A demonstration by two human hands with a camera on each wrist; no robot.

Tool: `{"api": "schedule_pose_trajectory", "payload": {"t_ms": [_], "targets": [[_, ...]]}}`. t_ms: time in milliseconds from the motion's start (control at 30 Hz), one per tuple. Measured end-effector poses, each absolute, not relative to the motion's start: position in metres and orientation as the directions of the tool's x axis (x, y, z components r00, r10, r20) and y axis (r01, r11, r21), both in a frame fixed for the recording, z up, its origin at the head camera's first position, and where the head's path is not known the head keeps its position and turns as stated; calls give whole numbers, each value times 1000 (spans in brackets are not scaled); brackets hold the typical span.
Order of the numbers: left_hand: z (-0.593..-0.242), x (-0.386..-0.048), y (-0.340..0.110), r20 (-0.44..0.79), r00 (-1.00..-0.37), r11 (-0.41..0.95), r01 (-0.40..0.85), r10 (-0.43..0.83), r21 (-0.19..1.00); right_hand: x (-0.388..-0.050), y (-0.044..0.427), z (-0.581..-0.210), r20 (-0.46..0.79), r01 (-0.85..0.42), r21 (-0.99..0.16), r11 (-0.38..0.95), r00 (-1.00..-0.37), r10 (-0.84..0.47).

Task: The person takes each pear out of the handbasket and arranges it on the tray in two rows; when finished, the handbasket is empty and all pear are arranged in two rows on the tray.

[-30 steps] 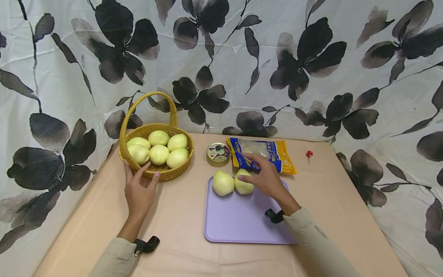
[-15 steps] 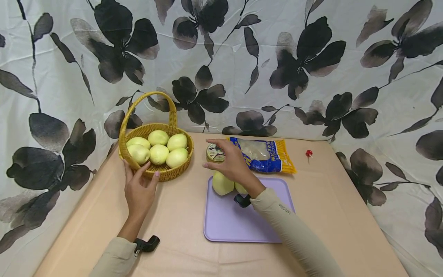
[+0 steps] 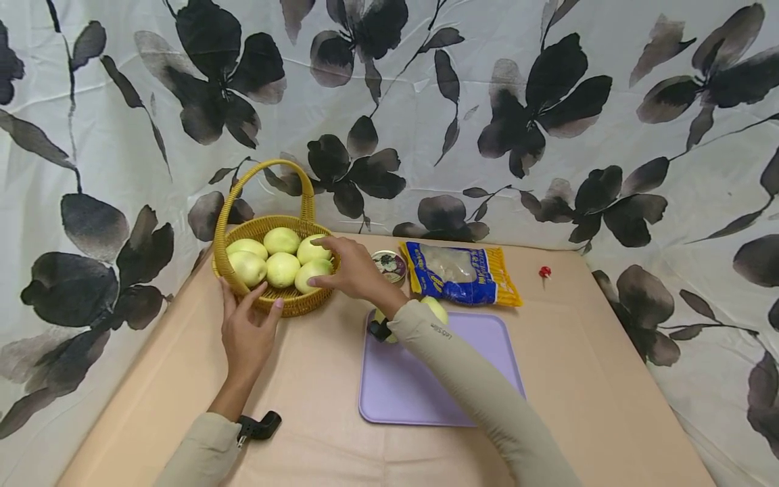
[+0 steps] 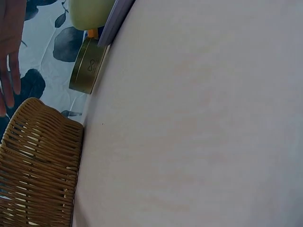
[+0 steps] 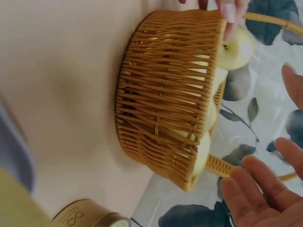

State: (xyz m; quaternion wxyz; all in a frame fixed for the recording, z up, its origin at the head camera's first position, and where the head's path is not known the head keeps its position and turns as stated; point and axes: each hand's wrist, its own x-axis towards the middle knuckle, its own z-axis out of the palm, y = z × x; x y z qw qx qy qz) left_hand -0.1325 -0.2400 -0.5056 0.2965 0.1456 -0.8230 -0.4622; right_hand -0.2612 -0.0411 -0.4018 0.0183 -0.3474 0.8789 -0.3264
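A wicker basket (image 3: pixel 296 306) with a tall handle holds several pale yellow-green fruits (image 3: pixel 282 270), apples or pears. My left hand (image 3: pixel 248 341) grips its near rim; in the right wrist view, fingertips (image 5: pixel 229 13) bend over that rim. My right hand (image 3: pixel 356 270) hovers over the basket's right side, thumb and fingers spread around the fruits there. The right wrist view shows that hand (image 5: pixel 265 198) apart from the fruits, holding nothing. A lilac tray (image 3: pixel 438 385) carries two more fruits (image 3: pixel 435 309), partly hidden by my right wrist and sleeve.
Behind the tray lie a round gold tin (image 3: pixel 389 265), partly covered by my right hand, and a blue and yellow plastic packet (image 3: pixel 456 270). A small red object (image 3: pixel 544 272) sits at the right. Floral cloth (image 3: pixel 450 169) hangs behind the table.
My right hand has left the fruit on the tray and moved left, past the tin, to above the basket. The left hand keeps its place at the basket.
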Motion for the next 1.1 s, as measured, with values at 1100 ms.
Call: {"api": "schedule_pose_trajectory", "payload": {"t_ms": [1100], "targets": [[-505, -134, -240, 339, -783, 533, 11, -522, 846, -292, -92, -430, 60, -622, -297, 724, -769, -636]]}}
